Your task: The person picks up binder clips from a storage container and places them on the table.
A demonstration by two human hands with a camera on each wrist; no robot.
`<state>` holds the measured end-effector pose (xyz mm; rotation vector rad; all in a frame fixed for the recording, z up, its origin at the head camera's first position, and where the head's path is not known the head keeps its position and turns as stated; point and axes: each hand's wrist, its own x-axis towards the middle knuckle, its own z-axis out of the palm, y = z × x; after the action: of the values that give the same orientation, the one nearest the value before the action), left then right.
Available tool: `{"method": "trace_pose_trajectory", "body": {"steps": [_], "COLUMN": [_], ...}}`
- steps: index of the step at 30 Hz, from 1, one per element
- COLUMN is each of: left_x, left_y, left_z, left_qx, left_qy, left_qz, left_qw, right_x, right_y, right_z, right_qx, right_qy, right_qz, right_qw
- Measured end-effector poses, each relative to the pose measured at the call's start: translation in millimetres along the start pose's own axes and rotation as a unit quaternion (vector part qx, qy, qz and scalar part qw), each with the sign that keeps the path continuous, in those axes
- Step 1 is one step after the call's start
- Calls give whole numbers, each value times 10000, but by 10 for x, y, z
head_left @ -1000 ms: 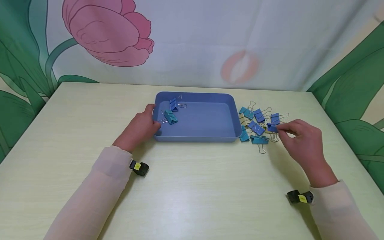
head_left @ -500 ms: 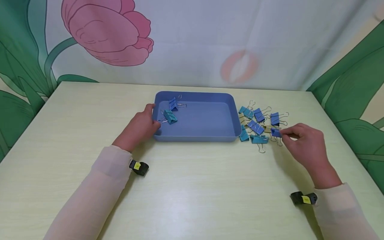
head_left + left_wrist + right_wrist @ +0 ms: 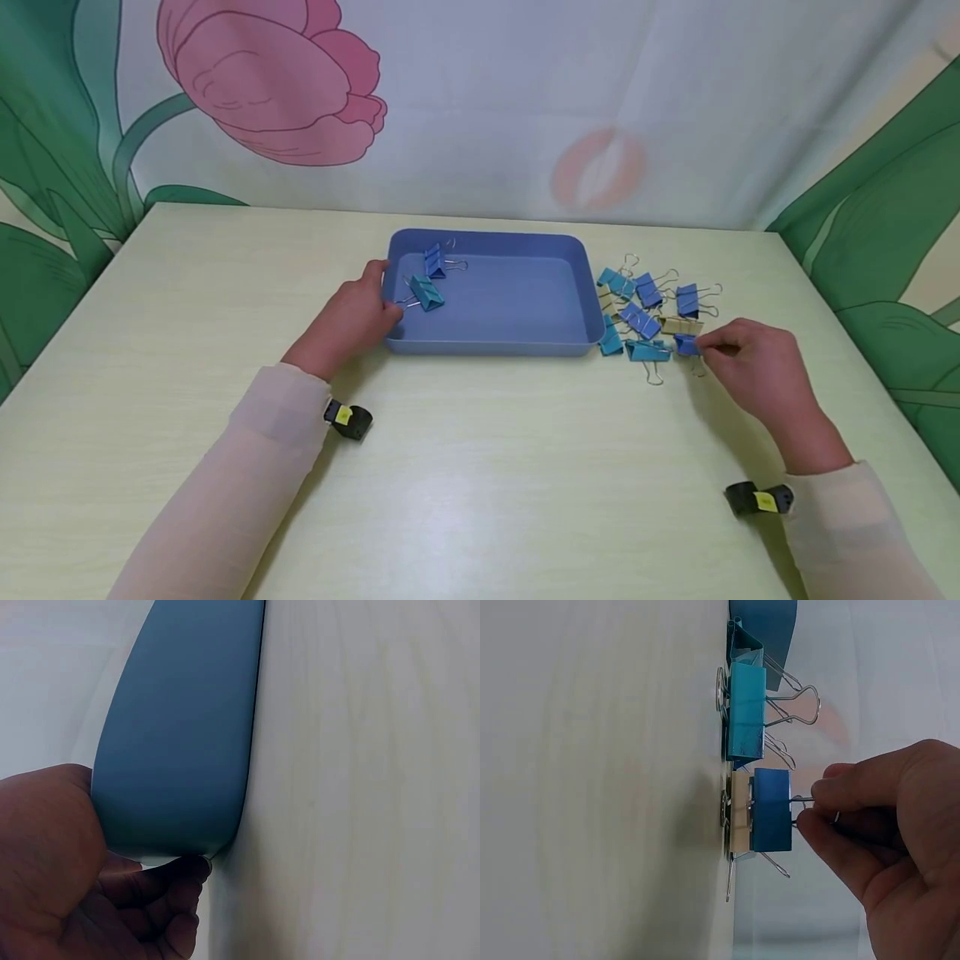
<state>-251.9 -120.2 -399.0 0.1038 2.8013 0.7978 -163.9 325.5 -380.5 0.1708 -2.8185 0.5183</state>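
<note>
My left hand [image 3: 348, 317] grips the left wall of a blue tray [image 3: 510, 348], thumb over the rim and fingers outside. In the left wrist view its fingertips curl under the tray's corner [image 3: 172, 750]. With thumb and forefinger, my right hand [image 3: 761, 375] pinches a wire handle of a dark blue binder clip [image 3: 772, 810]. That clip hangs just in front of a yellow binder clip [image 3: 681, 326] at the near right of a pile. Inside the tray, at its left end, lie a blue binder clip [image 3: 434, 261] and a teal binder clip [image 3: 427, 293].
Right of the tray, the pile has a near teal clip [image 3: 648, 350], a middle blue clip [image 3: 640, 320], a right blue clip [image 3: 687, 301] and several others. Everything rests on a pale wooden table [image 3: 465, 467], with a flower-printed cloth [image 3: 480, 108] behind.
My right hand has drawn the dark blue clip out of the pile toward the near side, uncovering the yellow clip. The left hand and tray have stayed in place.
</note>
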Motion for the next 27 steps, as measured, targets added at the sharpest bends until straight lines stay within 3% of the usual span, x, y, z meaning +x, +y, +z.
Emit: {"method": "trace_pose_trajectory", "body": {"steps": [27], "left_x": [-17], "left_y": [7], "left_z": [-9], "left_qx": [82], "left_qy": [7], "left_qz": [49], "left_qw": [10000], "right_x": [4], "right_y": [68], "right_z": [68], "right_qx": [32], "right_qy": [-321], "right_qz": [-128], "right_qw": [9994]}}
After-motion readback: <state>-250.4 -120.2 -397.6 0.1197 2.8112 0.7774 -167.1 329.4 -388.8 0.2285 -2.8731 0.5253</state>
